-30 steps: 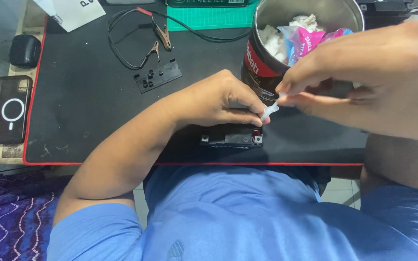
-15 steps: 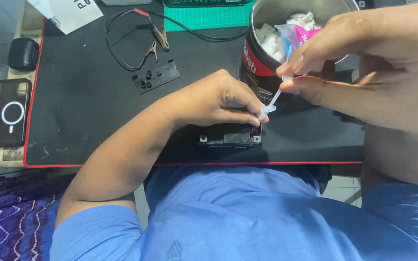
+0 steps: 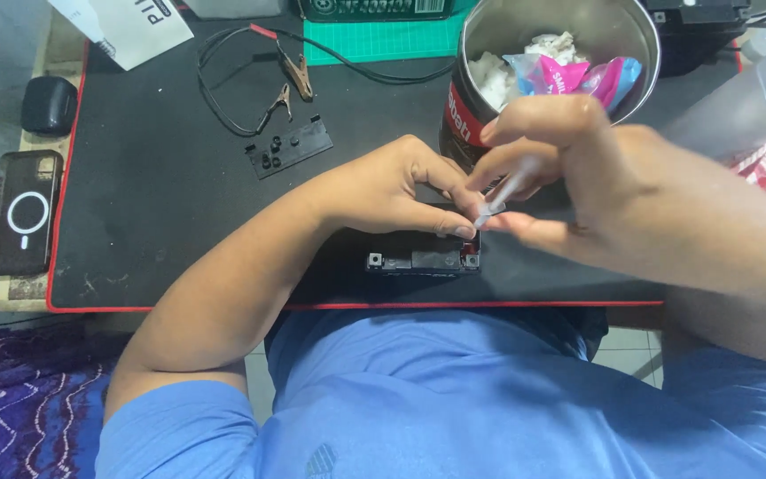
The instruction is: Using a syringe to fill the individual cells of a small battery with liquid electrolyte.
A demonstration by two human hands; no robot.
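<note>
The small black rectangular plastic block [image 3: 423, 259], with a square terminal at each near corner, lies at the near edge of the black red-trimmed mat [image 3: 161, 213] on the table, just in front of my chest. My left hand [image 3: 392, 191] rests over its top, fingertips pressed down at its right end beside the red-marked corner. My right hand [image 3: 569, 177] pinches a thin, pale, translucent plastic tube [image 3: 500, 197] between thumb and fingers, closed on it, its tip pointing down and left toward that same corner, touching or nearly touching my left fingertips; I cannot tell which. The block looks rigid and dense for its size, I judge, so it should sit steady if I hold it by its long sides. The tube seems light, soft and easily bent, so a grip near the tip gives the best control. Just beyond my hands stands a round metal tin [image 3: 553, 53] holding white tissue and pink wrappers. Farther left on the mat lie a flat black plastic strip with holes [image 3: 288, 146] and black wires with crocodile clips [image 3: 259, 80]. At the far left sits a dark phone [image 3: 23, 213].
</note>
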